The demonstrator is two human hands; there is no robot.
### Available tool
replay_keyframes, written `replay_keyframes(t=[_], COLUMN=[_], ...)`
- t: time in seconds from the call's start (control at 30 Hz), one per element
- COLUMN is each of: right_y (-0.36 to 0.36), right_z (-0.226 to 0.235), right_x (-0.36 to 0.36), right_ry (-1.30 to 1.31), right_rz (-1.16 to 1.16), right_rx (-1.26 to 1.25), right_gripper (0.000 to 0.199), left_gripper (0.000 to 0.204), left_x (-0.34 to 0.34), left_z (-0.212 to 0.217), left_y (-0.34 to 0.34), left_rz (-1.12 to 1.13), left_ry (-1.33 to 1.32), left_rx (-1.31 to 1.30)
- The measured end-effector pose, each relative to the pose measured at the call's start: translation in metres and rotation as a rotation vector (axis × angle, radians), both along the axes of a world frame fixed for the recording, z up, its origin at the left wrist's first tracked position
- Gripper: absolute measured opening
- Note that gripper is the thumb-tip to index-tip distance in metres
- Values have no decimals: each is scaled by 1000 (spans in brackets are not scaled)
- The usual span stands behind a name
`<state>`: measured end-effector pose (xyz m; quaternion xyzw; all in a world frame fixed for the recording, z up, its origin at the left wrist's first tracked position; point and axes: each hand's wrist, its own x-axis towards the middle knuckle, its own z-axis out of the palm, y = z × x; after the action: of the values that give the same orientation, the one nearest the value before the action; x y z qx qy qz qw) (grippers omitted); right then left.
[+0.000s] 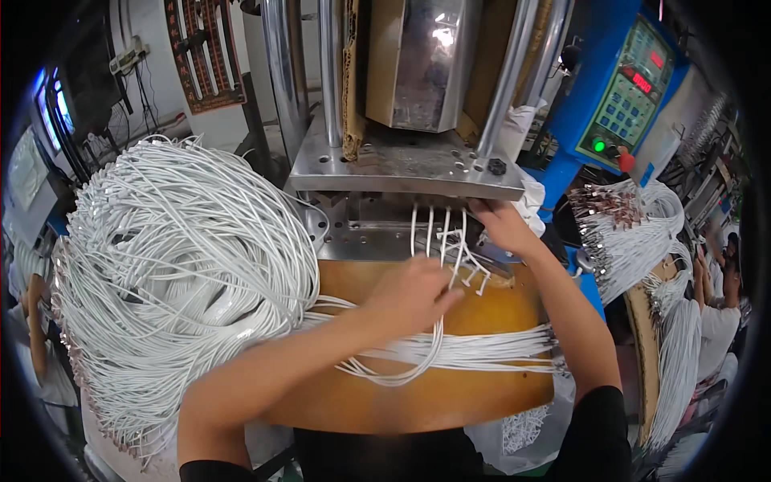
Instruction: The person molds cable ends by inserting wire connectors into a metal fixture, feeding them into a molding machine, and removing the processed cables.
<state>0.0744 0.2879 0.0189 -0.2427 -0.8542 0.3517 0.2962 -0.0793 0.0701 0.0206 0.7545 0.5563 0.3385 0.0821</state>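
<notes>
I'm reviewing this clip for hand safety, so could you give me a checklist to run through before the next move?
1. Right hand away from the upper plate: not ok; it is at the front edge, by the gap.
2. Left hand out of the gap: ok; it is over the board, in front.
3. Left fingers' grip on the cables: cannot tell; the hand is blurred.
4. Cable ends seated under the plate: cannot tell; hidden.
5. White branched piece away from the gap: not ok; it is right in front.
6. Green light lit: ok.
</notes>
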Motion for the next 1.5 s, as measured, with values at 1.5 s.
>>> replay_keyframes(t=[1.5], right_y=[-237], right_z=[-2], right_x=[165], right_ry=[-566], right_rz=[42], right_rx=[366], right_gripper=[81], left_gripper=[67], left_x=[-60], left_z=[-2], left_y=[-234], left_rz=[202], left_ry=[278], left_rx=[-235])
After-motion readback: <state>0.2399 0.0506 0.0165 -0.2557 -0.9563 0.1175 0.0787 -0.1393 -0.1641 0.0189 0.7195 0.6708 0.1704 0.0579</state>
